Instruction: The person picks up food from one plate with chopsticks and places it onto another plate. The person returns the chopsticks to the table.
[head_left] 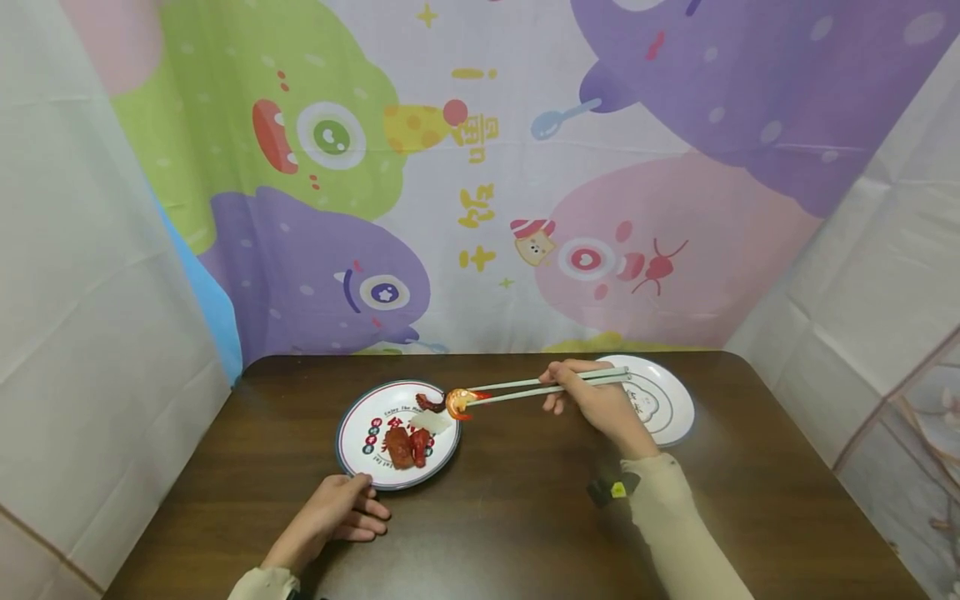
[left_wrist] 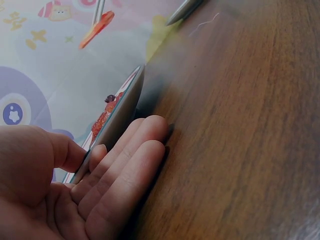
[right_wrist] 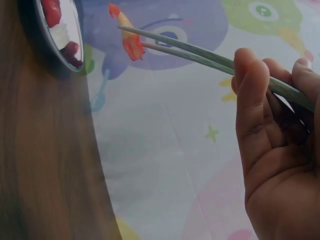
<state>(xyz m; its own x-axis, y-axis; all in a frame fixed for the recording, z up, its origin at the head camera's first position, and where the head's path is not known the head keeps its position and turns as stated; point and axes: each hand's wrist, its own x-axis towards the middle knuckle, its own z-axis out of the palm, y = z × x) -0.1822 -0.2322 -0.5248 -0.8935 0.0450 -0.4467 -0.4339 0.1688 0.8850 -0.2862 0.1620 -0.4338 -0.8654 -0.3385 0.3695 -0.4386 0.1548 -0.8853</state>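
Pale green chopsticks [head_left: 525,388] are held in my right hand [head_left: 596,404], and their tips pinch an orange-red shrimp [right_wrist: 131,42]. The shrimp hangs above the right rim of a round white plate [head_left: 360,467] with a dark edge and printed lettering. My left hand [head_left: 333,510] pinches the near rim of this plate, thumb on top and forefinger beneath, as the left wrist view shows. On the plate lie a browned piece of food [head_left: 399,447], a glossy red piece [head_left: 420,447], a whitish piece [head_left: 431,421] and a dark curled piece like a tentacle [head_left: 429,403].
A second white plate [head_left: 675,408] with a printed emblem stands at the back right, partly behind my right hand. Both rest on a dark wooden table [head_left: 510,508]. A cartoon-print curtain [head_left: 480,317] closes off the back, with pale cloth [head_left: 82,317] along the sides.
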